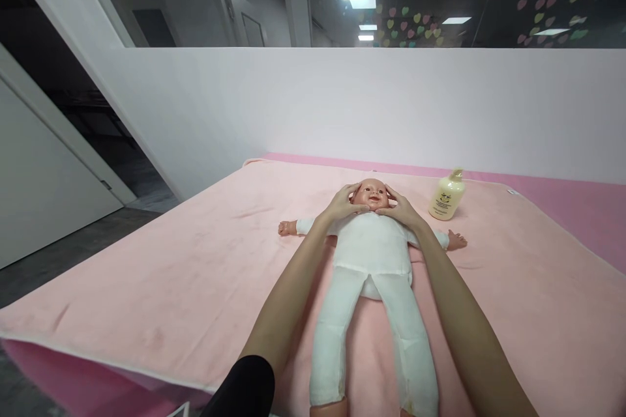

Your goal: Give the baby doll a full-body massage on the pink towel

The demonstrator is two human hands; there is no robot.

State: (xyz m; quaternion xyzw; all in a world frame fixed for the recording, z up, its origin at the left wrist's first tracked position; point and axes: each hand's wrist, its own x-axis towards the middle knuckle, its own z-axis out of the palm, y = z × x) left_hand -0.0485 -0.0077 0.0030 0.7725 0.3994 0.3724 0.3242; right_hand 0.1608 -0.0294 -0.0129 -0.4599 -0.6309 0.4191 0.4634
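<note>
No text is readable, even on the yellow bottle [447,197].

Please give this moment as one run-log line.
left hand, right hand: cupping doll's head | doll: face-up on pink cloth | bottle: standing

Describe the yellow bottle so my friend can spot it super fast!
Start at the pink blanket by the white wall. Near its far edge, right of the doll, is the bottle. Unlike the white-clothed doll, it's pale yellow with dark print.
</note>
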